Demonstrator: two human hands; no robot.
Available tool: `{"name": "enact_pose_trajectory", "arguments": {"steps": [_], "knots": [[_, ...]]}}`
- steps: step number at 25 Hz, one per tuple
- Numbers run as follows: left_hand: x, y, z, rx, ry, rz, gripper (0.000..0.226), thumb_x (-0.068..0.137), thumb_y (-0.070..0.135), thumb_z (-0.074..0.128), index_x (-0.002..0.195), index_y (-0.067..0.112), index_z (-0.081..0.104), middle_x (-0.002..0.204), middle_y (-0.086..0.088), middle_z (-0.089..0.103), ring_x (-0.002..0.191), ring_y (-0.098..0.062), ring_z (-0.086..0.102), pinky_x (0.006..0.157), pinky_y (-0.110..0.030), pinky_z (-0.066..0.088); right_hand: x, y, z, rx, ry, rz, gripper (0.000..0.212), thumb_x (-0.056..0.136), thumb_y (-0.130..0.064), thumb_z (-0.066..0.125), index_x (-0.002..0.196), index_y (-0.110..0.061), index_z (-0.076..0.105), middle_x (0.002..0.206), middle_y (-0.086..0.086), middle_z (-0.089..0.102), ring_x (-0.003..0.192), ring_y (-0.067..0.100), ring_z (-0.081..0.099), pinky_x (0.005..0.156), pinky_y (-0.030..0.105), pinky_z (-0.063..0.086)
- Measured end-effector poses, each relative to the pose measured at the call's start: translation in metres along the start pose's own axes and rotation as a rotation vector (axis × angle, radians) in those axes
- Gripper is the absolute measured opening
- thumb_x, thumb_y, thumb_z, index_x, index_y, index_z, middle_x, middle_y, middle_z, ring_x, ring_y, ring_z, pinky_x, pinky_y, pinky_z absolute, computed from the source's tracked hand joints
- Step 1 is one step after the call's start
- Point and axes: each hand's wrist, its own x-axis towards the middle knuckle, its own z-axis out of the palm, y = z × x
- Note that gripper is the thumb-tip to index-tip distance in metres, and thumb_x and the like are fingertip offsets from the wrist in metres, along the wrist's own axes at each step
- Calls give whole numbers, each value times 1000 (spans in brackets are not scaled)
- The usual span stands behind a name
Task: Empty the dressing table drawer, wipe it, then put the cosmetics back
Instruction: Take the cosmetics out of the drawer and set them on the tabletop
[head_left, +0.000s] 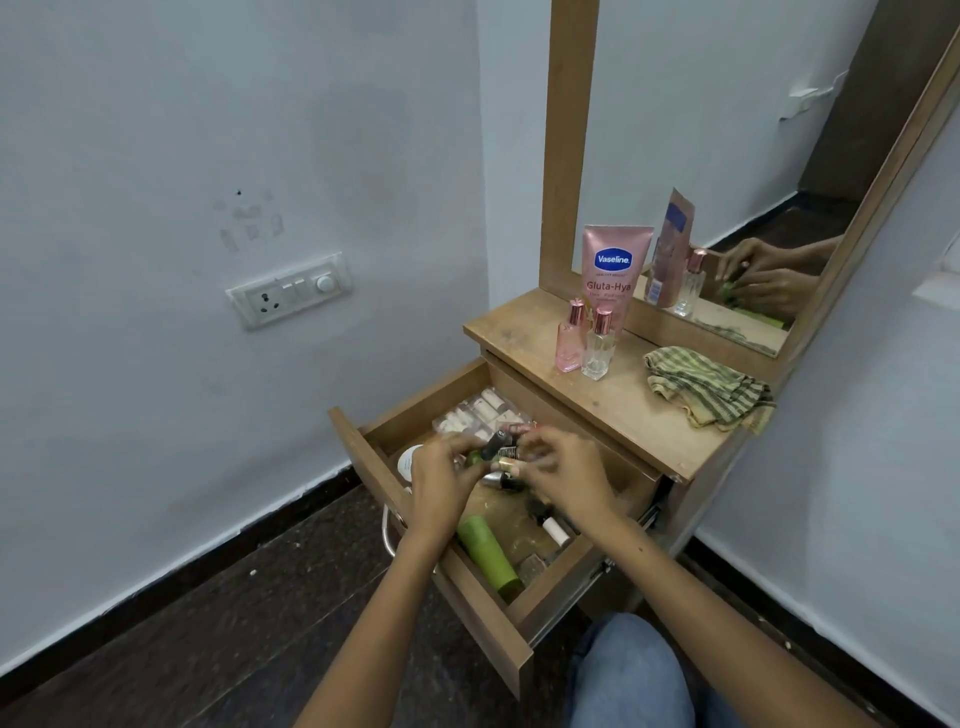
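The wooden drawer (358, 457) of the dressing table stands pulled out with cosmetics inside. Over its middle, my left hand (441, 483) and my right hand (561, 475) both curl round a bunch of small tubes and lipsticks (501, 452). A green tube (485, 551) lies along the drawer's near side. A white-capped small bottle (553, 530) lies to its right. A clear pack of pale tubes (480, 413) sits at the drawer's far end, and a white round jar (407, 461) shows behind my left hand.
On the table top (639, 410) stand a pink Vaseline tube (613, 275), a pink perfume bottle (570, 338), a clear perfume bottle (598, 345) and a striped green cloth (706, 387). A mirror (727, 156) rises behind. A wall socket (288, 291) is at left. My knee (628, 675) is below the drawer.
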Motion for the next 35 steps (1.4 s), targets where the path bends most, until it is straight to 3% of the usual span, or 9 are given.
{"name": "enact_pose_trajectory", "arguments": {"steps": [4,7,11,14,19,22,27,32,35], "knots": [[-1,3,-2,3,19,9,27,67,13,83,93,13,75,84,2,68,76,-17,63,73,-37,52,-18,4,25,-481,-429,55,33,75,-33,78,102,-17,66,99,-1,69,88,12,64,78,32,55],[-1,4,-3,-4,29,-16,31,65,16,85,94,11,75,83,0,64,78,-18,60,70,-30,47,-23,0,40,-653,-445,28,44,71,-39,79,100,-11,63,98,5,67,90,24,64,73,37,55],[-2,5,-3,-3,27,2,32,64,16,85,94,11,75,80,1,60,75,-17,56,67,-29,44,-20,0,48,-649,-385,103,43,65,-41,81,90,-12,61,92,3,63,93,25,62,72,35,47],[-2,4,-3,1,56,23,31,66,16,84,96,12,75,79,-1,61,75,-17,56,66,-29,44,-19,2,43,-557,-295,179,44,63,-45,82,74,-18,49,77,-4,53,81,19,55,66,31,39],[-3,5,0,67,73,142,28,71,9,81,97,10,75,77,-3,60,72,-18,56,63,-37,48,-15,-10,0,-388,-7,113,33,59,-38,81,78,-16,67,68,-6,57,66,14,56,48,26,40],[-1,5,0,-3,107,99,27,68,14,83,94,12,75,77,-1,63,73,-18,59,66,-42,51,-12,-19,-38,-128,246,37,43,60,-24,82,99,-18,64,82,-8,65,72,8,62,60,24,52],[9,33,13,-93,151,64,27,68,20,83,94,16,75,73,3,61,71,-17,57,64,-36,49,13,-20,-91,-25,593,-123,40,68,-15,82,102,-13,61,92,-4,67,84,10,64,70,26,54],[37,68,32,-189,150,46,30,68,23,83,96,20,75,75,12,63,70,-6,57,60,-14,42,33,-2,-99,-88,601,-164,38,72,-11,81,106,-8,64,98,4,69,86,16,64,74,40,57],[56,83,45,-253,105,16,25,66,21,84,90,21,77,75,14,69,70,0,63,62,-9,46,41,6,-95,-77,614,-157,43,72,-13,82,108,-8,59,101,5,67,90,17,64,74,41,57]]}}
